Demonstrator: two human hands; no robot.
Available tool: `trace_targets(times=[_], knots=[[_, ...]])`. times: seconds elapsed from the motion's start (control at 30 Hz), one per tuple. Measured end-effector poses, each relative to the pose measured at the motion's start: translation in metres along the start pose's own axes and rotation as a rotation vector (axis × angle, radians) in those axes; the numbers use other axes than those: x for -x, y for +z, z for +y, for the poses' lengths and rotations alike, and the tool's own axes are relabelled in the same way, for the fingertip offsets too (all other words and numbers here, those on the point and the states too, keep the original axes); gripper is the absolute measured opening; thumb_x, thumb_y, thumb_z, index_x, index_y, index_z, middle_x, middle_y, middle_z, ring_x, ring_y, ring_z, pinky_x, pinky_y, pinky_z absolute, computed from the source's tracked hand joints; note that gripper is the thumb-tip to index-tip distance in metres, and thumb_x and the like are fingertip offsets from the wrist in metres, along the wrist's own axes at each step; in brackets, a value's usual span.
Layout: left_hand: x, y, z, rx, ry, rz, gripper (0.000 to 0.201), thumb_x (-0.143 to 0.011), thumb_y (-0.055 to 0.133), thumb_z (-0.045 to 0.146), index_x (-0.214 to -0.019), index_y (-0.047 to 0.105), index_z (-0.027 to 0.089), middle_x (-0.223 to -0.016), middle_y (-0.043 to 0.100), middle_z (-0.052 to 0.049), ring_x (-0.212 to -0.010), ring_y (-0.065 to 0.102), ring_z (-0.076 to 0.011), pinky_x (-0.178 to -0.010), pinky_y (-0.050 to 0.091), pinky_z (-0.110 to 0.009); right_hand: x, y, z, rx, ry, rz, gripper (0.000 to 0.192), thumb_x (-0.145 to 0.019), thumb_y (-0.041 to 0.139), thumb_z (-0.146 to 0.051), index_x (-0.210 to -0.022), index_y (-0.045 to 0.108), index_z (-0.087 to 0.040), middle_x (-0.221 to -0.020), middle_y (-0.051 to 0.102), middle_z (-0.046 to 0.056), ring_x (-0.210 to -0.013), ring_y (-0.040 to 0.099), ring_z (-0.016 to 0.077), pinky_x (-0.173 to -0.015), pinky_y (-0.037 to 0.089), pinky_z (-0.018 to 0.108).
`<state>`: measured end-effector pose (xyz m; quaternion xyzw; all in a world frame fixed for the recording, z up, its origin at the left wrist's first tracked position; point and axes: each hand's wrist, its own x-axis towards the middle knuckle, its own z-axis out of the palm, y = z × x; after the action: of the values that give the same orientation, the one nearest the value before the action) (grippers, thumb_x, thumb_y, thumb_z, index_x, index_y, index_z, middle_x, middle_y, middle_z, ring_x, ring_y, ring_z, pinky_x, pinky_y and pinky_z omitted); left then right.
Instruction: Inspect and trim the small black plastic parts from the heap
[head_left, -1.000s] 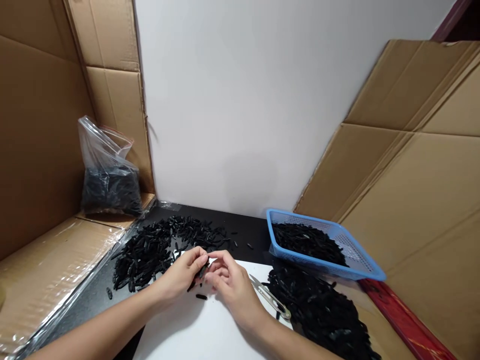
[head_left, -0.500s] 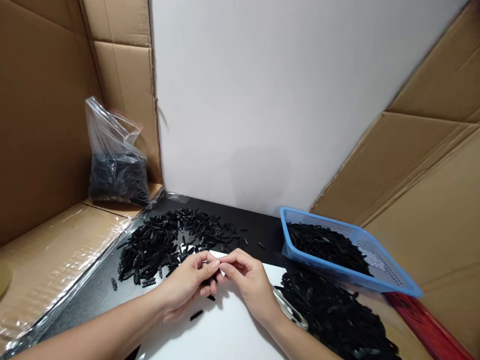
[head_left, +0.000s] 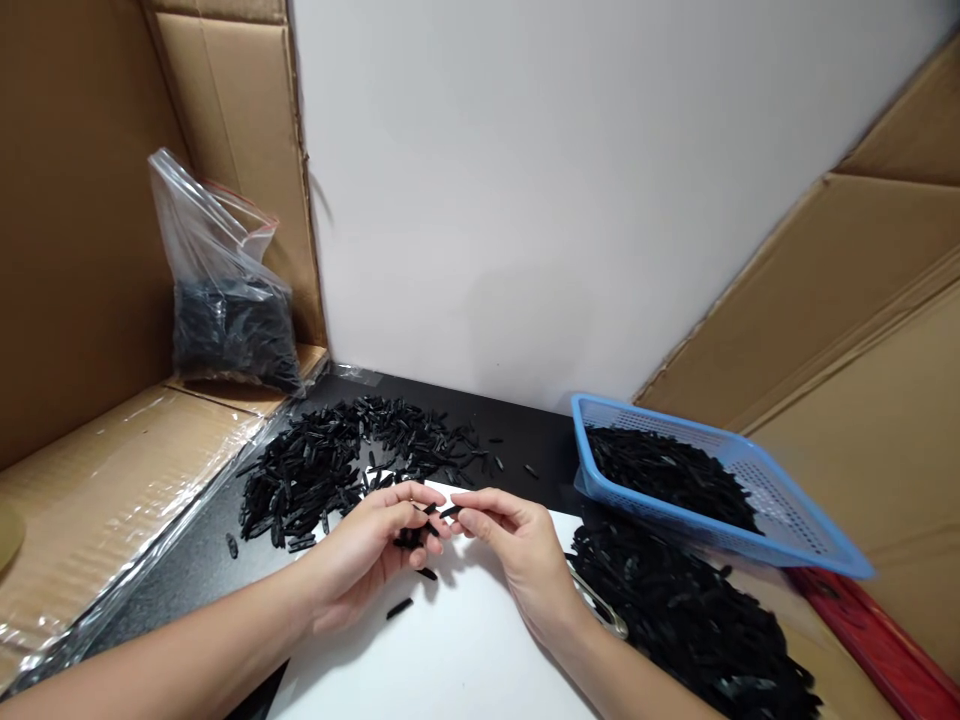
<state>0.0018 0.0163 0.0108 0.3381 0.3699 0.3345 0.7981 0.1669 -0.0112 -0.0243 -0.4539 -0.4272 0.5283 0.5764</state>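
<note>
My left hand (head_left: 386, 535) curls palm-up around several small black elongated pieces (head_left: 409, 537), with one more near its fingertips. Between the thumb and index finger of my right hand (head_left: 517, 540) is pinched a single slim black piece (head_left: 451, 511). The two hands nearly meet at the fingertips, above a white sheet (head_left: 457, 650). Two loose black pieces (head_left: 400, 608) lie on the sheet below my left hand. Just beyond it spreads a pile of similar black pieces (head_left: 300, 480) on the dark tabletop.
To the right stands a blue perforated basket (head_left: 810, 510) holding black pieces. A larger heap (head_left: 697, 620) lies before it, with a metal tool (head_left: 604, 605), partly hidden, beside my right wrist. A clear zip bag (head_left: 236, 320) of dark contents leans against cardboard at left.
My hands have moved slightly apart, and their fingers have parted to reveal the black pieces held in them. The whole view has shifted a little.
</note>
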Motion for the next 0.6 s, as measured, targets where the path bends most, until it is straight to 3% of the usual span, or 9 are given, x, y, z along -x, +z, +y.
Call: trace_targets(times=[0.13, 0.5, 0.6], knots=[[-0.0015, -0.0018, -0.0004, -0.028, 0.005, 0.034, 0.009, -0.075, 0.068, 0.009, -0.084, 0.071, 0.011, -0.075, 0.067, -0.005, -0.06, 0.056, -0.0081, -0.054, 0.043, -0.016, -0.0001, -0.0012, 0.0005, 0.027, -0.011, 0.032, 0.018, -0.068, 0.079, -0.032, -0.08, 0.079, -0.02, -0.072, 0.076, 0.005, -0.071, 0.07, 0.0242, -0.074, 0.055, 0.039], [-0.0035, -0.0051, -0.0008, -0.066, 0.022, 0.071, 0.019, -0.079, 0.071, 0.016, -0.097, 0.072, 0.012, -0.082, 0.071, -0.006, -0.065, 0.058, -0.0083, -0.058, 0.045, -0.017, -0.0011, -0.002, 0.001, 0.036, -0.025, 0.056, 0.019, -0.067, 0.08, -0.036, -0.076, 0.078, -0.02, -0.066, 0.072, 0.004, -0.066, 0.065, 0.0202, -0.068, 0.051, 0.034], [-0.003, -0.0061, -0.0013, -0.083, 0.033, 0.063, 0.018, -0.075, 0.075, 0.017, -0.092, 0.071, 0.013, -0.081, 0.072, -0.005, -0.062, 0.056, -0.0073, -0.059, 0.044, -0.017, -0.0012, -0.0022, 0.0018, 0.042, -0.023, 0.055, 0.02, -0.068, 0.079, -0.038, -0.074, 0.076, -0.019, -0.064, 0.071, 0.003, -0.065, 0.064, 0.0203, -0.068, 0.051, 0.034]])
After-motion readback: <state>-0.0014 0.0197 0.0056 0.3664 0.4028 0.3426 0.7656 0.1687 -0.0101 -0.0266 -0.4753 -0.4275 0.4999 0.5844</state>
